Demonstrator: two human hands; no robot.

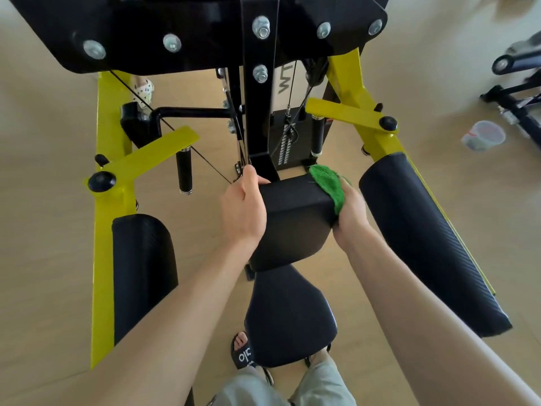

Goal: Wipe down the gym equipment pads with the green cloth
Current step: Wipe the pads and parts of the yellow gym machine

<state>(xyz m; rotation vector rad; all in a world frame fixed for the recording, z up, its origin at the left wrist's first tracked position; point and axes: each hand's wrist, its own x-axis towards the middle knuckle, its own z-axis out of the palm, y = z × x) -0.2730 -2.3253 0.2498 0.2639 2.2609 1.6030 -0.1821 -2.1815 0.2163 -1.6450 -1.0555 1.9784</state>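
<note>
Right hand (349, 212) presses green cloth (328, 184) against pad (292, 206); left hand (244, 206) grips it.

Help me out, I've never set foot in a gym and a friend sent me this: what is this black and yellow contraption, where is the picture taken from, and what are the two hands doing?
The single picture comes from a camera worn on a person's head, looking down past their own arms. The contraption is a weight-training machine with a yellow frame and black cushions. The middle pad is being cleaned. The left hand grips its left edge. The right hand presses a green cloth against the pad's right side. Below is the seat pad; long arm pads stand at the left and right. A plastic measuring cup stands on the floor, far right.
</note>
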